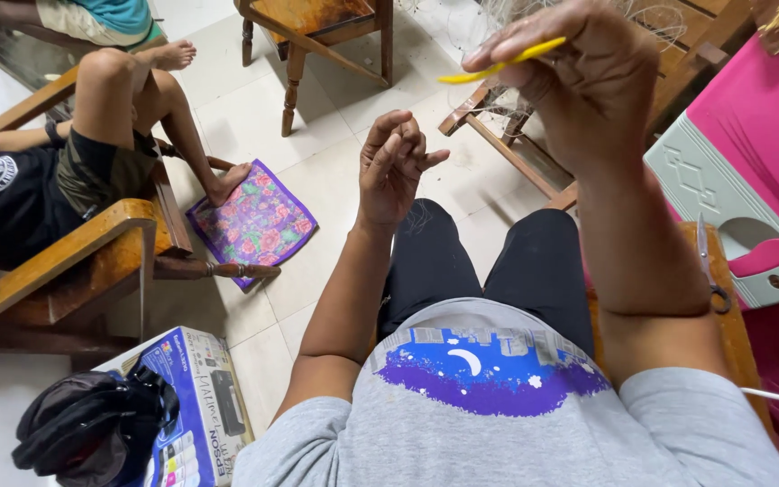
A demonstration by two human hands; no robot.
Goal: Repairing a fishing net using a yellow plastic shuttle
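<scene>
- Yellow plastic is what's catching my eye first: the right hand [592,77] is pinching a flat yellow netting needle [500,63] between thumb and fingers, raised up high, probably so the thin line has room to run out from it.
- Fingers of the left hand [392,165] are curling loosely together just below and to the left. It looks like they're pinching or tensioning a strand, but the line is too fine to see there, so I honestly can't tell if it's gripping anything.
- Both hands are sitting near each other over the knees, which makes sense for keeping a short working stretch taut between them.
- Pale fishing net [516,18] is hanging right behind the right hand, draped over a wooden chair frame [516,149], seemingly so the mesh is staying spread at arm's reach.
- Scissors [707,261] are lying on the wooden armrest just beside the right forearm, handy without getting up.
- A pink and grey plastic stool [750,171] is standing further right.
- On the floor to the left, a purple floral cloth [254,221] is lying under another person's foot [230,183]; that person is lounging in a wooden armchair [74,261].
- A printer box [200,397] with a black bag [92,428] on it is sitting bottom left.
</scene>
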